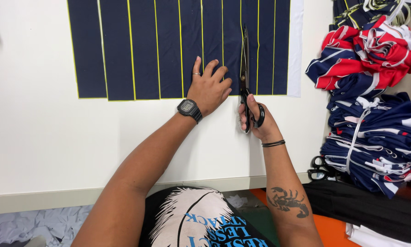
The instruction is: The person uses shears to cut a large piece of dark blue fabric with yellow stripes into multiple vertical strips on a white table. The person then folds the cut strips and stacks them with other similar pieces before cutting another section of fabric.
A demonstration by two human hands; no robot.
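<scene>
Lengthwise, scissors [245, 68] gripped by right hand [255, 120] point away; left hand [208, 87] flat, fingers spread.

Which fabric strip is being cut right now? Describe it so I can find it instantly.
On the white table lies a navy fabric panel marked with yellow lines. Find the scissors in the right hand, beside the flat left hand. The blades run up that yellow line alone.

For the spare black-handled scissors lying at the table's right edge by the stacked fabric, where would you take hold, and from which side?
Grip the spare black-handled scissors by their looped handles, coming from the left, over the white table. The loops point toward the open table; the blade end is hidden under the stack of navy, white-striped fabric, so, judging by that pose, they would probably slide out leftward.
</scene>
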